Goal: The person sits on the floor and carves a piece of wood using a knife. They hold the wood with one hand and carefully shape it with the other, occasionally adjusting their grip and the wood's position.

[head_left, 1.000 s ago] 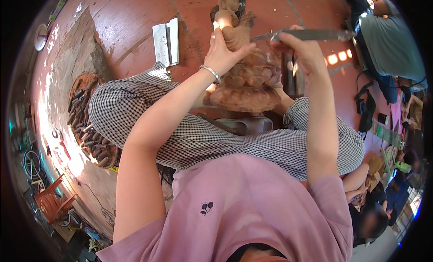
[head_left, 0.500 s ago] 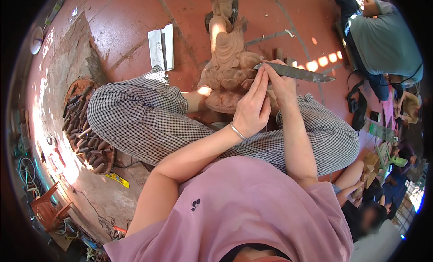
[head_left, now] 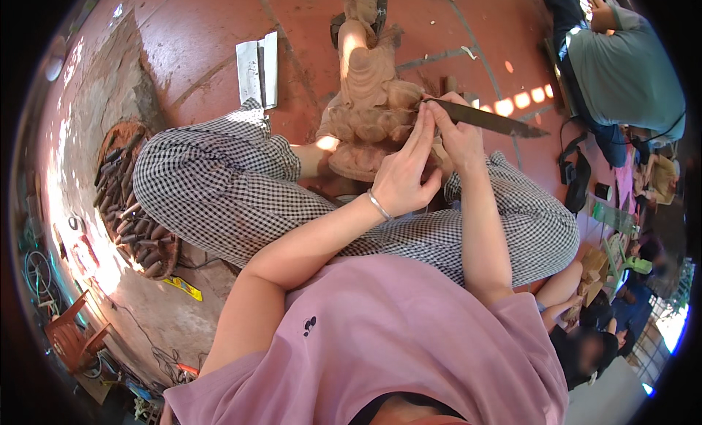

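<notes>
Far to the left of the carved figure (head_left: 369, 81) lies a reddish-brown chair (head_left: 75, 328), and nearer to the figure, on the same side, a heap of slender dark tools (head_left: 146, 238). A small yellow packet (head_left: 184, 287) lies just beside that heap, on the side away from the figure's head. Closer to the figure on its left, a folded white paper (head_left: 257, 70) rests on red floor tiles (head_left: 205, 30). The brown figure itself is between the person's checked trousers (head_left: 219, 176), its head reaching the view's upper edge. At the right side of its rounded base, the left hand (head_left: 406, 169) has its fingers straight and together, thumb apart; whether it grips anything cannot be told. Just right of it, the right hand (head_left: 459, 134) pinches a long dark blade (head_left: 497, 123) pointing away rightward from the figure. Well right of the figure lie a black strap (head_left: 578, 176) and, farther, a co-worker (head_left: 621, 81) in a grey-green shirt.
</notes>
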Available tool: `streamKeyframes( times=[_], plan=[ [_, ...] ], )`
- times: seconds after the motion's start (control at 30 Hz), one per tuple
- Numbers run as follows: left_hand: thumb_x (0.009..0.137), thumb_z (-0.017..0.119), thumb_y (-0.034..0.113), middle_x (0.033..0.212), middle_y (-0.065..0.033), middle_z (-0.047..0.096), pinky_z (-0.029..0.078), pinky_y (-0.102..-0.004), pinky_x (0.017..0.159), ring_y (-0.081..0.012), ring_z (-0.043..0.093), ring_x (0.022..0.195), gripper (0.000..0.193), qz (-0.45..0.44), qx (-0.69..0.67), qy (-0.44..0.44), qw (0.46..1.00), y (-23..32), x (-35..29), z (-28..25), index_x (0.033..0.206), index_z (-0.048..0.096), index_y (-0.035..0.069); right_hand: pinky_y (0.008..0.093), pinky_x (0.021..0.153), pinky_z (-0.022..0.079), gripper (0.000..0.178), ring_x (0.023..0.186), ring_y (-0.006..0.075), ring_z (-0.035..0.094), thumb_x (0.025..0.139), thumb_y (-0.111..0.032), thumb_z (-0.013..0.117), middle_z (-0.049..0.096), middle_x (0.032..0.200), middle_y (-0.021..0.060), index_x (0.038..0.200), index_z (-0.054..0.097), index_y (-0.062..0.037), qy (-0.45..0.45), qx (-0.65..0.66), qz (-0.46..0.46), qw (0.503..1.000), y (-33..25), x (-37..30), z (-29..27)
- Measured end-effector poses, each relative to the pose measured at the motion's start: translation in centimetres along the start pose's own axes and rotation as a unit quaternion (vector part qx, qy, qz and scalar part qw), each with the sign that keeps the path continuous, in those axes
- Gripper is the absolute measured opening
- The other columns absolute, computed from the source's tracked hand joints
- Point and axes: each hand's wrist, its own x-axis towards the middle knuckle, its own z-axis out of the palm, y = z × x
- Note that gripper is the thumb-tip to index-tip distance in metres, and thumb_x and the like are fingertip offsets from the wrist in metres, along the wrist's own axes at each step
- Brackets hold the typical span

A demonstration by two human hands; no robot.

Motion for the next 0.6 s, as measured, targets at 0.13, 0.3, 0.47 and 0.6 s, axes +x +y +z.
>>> streamKeyframes(
  times=[0.13, 0.3, 0.47, 0.6],
  plan=[
    [0.074, 0.063, 0.004, 0.153, -0.0309, 0.020, 0.056, -0.0297, 0.063, -0.0283, 0.069, 0.085, 0.090, 0.054, 0.043, 0.096, 0.993, -1.3, -0.2, 0.9, 0.149, 0.015, -0.006, 0.0288, 0.075, 0.048, 0.022, 0.085, 0.0161, 0.063, 0.089, -0.021, 0.065, 0.068, 0.089, 0.0094, 0.097, 0.066, -0.0003, 0.078, -0.146, -0.100, 0.981, 1.2, 0.3, 1.5],
    [0.072, 0.064, 0.004, 0.152, -0.0316, 0.023, 0.056, -0.0317, 0.068, -0.0313, 0.069, 0.091, 0.092, 0.011, 0.004, 0.012, 1.000, -0.1, 0.0, -0.2, 0.149, 0.015, -0.007, 0.0301, 0.069, 0.049, 0.021, 0.081, 0.0174, 0.065, 0.089, -0.019, 0.065, 0.069, 0.091, 0.0118, 0.096, 0.065, 0.0005, -0.017, -0.032, -0.029, 0.999, 0.1, 0.7, -0.4],
    [0.071, 0.062, 0.003, 0.151, -0.0307, 0.026, 0.056, -0.0334, 0.074, -0.0332, 0.066, 0.101, 0.092, 0.076, 0.033, 0.127, 0.988, -1.6, -0.8, 1.4, 0.149, 0.016, -0.008, 0.0322, 0.070, 0.050, 0.020, 0.079, 0.0208, 0.064, 0.089, -0.018, 0.064, 0.067, 0.087, 0.0135, 0.097, 0.064, 0.0010, 0.062, -0.153, -0.146, 0.975, -0.4, -0.4, 1.8],
    [0.069, 0.063, 0.002, 0.149, -0.0307, 0.030, 0.055, -0.0339, 0.081, -0.0366, 0.061, 0.113, 0.092, 0.037, 0.016, 0.060, 0.997, -0.4, -0.1, 0.4, 0.148, 0.017, -0.009, 0.0332, 0.069, 0.049, 0.017, 0.073, 0.0210, 0.061, 0.090, -0.017, 0.063, 0.065, 0.080, 0.0132, 0.093, 0.063, 0.0002, 0.032, -0.106, -0.075, 0.991, -0.9, 0.1, 0.7]
  ],
)
